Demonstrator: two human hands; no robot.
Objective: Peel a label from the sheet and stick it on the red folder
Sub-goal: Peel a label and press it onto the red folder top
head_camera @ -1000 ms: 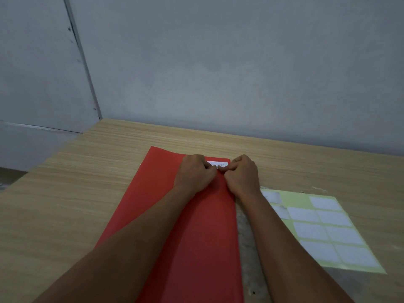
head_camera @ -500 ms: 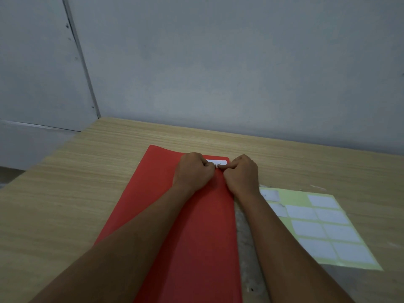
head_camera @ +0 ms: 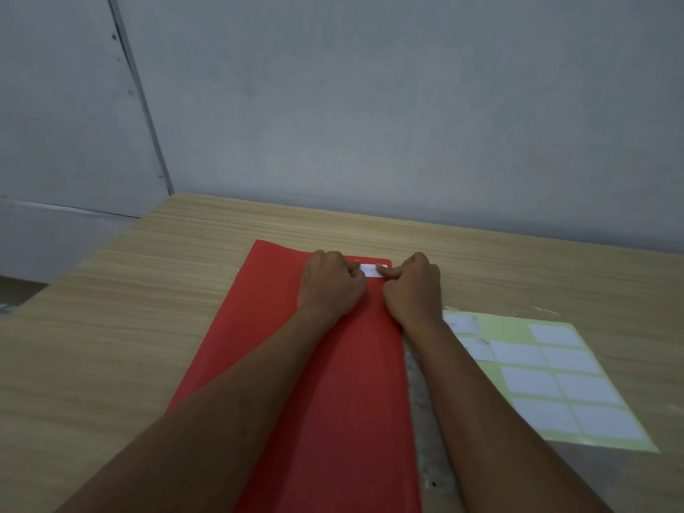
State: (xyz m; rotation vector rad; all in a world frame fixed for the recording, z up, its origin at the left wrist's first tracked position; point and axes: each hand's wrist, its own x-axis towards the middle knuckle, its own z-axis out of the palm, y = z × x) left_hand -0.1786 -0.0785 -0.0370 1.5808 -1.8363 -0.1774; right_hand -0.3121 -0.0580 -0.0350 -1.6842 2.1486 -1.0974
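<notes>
The red folder (head_camera: 333, 401) lies lengthwise on the wooden table, running away from me. A small white label (head_camera: 370, 271) lies flat on it, close to its far right corner. My left hand (head_camera: 331, 286) is curled, with its fingertips pressing the label's left end. My right hand (head_camera: 414, 290) is curled too, and its thumb tip rests on the label's right end. Only the strip of label between the two hands shows. The pale green label sheet (head_camera: 518, 329) lies to the right of the folder, with several white labels on it.
The wooden table (head_camera: 111, 327) ends at a left edge, and its far edge meets a grey wall (head_camera: 370, 124). A worn, chipped strip of tabletop (head_camera: 422, 420) runs between the folder and the sheet.
My hands have slid slightly apart along the label, so more of its white middle shows between them. The view has shifted a little; folder and sheet stay in place.
</notes>
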